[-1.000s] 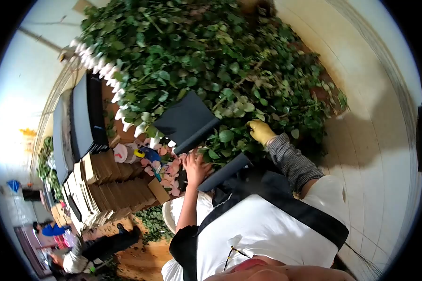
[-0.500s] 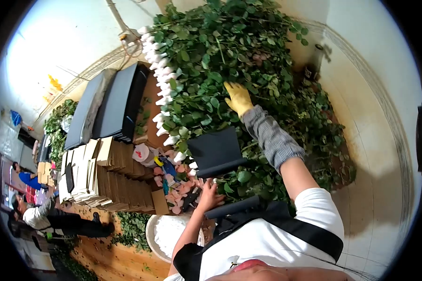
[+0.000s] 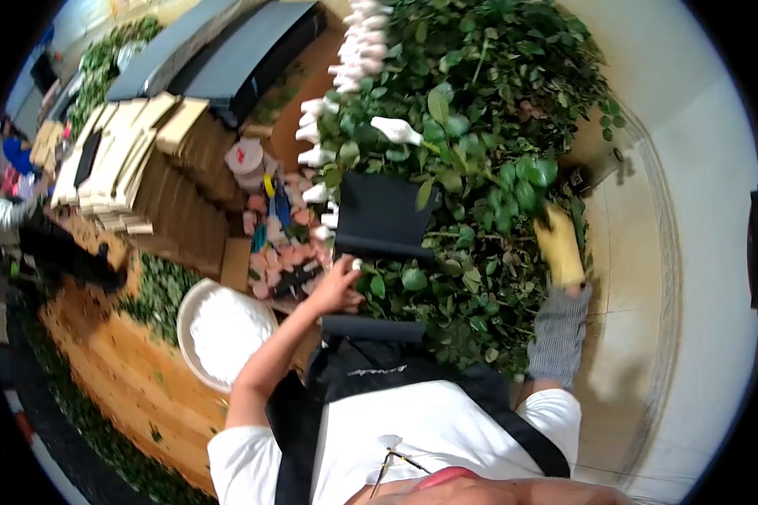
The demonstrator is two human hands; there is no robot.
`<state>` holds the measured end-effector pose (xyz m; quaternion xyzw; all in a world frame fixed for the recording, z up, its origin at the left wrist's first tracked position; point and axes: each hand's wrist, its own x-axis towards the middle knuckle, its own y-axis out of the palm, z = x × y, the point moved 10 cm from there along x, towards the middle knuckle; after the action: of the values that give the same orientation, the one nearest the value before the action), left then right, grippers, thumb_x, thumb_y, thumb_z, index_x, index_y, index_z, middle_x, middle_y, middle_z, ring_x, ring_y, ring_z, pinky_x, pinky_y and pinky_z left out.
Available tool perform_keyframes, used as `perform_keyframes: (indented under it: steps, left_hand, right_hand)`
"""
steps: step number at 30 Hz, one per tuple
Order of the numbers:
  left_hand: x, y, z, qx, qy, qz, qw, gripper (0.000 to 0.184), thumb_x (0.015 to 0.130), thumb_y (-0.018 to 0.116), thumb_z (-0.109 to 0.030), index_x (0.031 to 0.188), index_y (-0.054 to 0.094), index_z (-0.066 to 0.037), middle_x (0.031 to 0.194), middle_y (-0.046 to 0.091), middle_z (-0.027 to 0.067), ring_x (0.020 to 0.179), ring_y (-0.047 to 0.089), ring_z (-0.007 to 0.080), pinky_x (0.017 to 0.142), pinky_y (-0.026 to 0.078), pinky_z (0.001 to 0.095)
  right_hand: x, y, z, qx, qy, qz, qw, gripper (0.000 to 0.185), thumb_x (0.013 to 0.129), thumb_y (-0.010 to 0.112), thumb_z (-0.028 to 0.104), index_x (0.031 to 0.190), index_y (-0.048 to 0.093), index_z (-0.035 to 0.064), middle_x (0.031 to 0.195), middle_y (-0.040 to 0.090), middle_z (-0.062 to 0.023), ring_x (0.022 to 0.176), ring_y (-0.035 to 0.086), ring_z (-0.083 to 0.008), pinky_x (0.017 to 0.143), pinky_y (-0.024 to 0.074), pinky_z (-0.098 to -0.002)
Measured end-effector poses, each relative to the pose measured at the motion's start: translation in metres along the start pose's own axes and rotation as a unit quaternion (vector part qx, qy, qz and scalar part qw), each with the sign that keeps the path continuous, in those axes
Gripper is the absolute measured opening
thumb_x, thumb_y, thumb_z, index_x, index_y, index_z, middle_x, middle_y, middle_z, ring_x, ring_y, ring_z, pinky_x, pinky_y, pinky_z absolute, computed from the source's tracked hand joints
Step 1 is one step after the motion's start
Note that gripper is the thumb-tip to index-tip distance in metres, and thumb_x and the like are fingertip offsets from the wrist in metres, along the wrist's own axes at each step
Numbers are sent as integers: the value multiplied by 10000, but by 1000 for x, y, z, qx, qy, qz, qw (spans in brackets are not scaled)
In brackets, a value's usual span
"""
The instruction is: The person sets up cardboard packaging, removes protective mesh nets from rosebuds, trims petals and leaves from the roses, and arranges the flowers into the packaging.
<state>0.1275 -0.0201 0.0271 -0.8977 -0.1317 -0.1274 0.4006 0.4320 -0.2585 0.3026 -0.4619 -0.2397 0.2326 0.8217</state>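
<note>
My right hand [image 3: 557,246], in a yellow glove, is closed round the lower end of a leafy rose stem [image 3: 455,160], slightly blurred. The stem's head [image 3: 396,130], wrapped in a white sleeve, points left above the pile. My bare left hand [image 3: 337,288] lies at the near edge of a black sheet [image 3: 385,210], fingers stretched out and apart, beside a small white tip [image 3: 356,264]. That sheet rests on the heap of leafy stems [image 3: 488,93], whose white-wrapped heads [image 3: 362,50] line its left side. A rolled black edge [image 3: 373,328] lies close to my apron.
Left of the stems are stacked cardboard pieces [image 3: 177,181], pink scraps [image 3: 286,257], a white roll [image 3: 246,160] and dark panels [image 3: 253,55]. A tub of white material [image 3: 227,332] stands on the floor. A person [image 3: 50,236] stands far left; a wall [image 3: 682,185] is on the right.
My right hand has moved from the pile to its right side and now holds a stem raised off the heap. My left hand stays near the black sheet. The view has shifted.
</note>
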Motion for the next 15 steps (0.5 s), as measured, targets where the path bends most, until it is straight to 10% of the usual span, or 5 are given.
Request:
perform_keyframes:
  steps: [7, 9, 11, 13, 15]
  left_hand:
    - [2, -8, 11, -178, -147, -17, 973, 637, 660, 879, -263, 1199, 628, -34, 1267, 558, 186, 1155, 562, 391, 947, 495, 431]
    - [7, -8, -6, 10, -38, 20, 999, 603, 642, 870, -266, 1156, 653, -36, 1158, 558, 184, 1088, 570, 387, 903, 496, 437]
    - [4, -3, 1, 18, -64, 30, 997, 575, 639, 859, -286, 1126, 671, -45, 1110, 537, 186, 1063, 561, 392, 877, 489, 445]
    - [4, -4, -2, 29, -28, 22, 999, 584, 705, 863, -314, 1172, 661, -27, 1094, 509, 189, 1016, 535, 388, 863, 468, 456]
    - [4, -2, 0, 45, -12, 14, 999, 596, 683, 868, -310, 1164, 650, -33, 1064, 504, 191, 995, 534, 387, 842, 463, 458]
  right_hand:
    - [-147, 143, -13, -140, -75, 43, 986, 157, 832, 661, 78, 961, 716, 8, 875, 708, -193, 780, 686, -385, 712, 575, -439]
    - [-163, 176, -18, -219, -60, 50, 973, 120, 834, 649, 77, 906, 727, 22, 782, 704, -157, 673, 673, -358, 632, 559, -436]
    - [-167, 197, -38, -244, 30, 106, 964, 121, 826, 636, 58, 896, 731, 30, 890, 712, -159, 757, 673, -345, 687, 553, -442]
    - [-159, 159, -6, -236, -35, -121, 964, 167, 800, 632, 54, 931, 734, 40, 1052, 698, -159, 882, 659, -336, 839, 523, -434]
    - [-165, 237, -65, -265, -16, -8, 964, 309, 788, 638, 102, 1082, 696, 31, 1146, 669, -158, 976, 633, -348, 981, 449, -433]
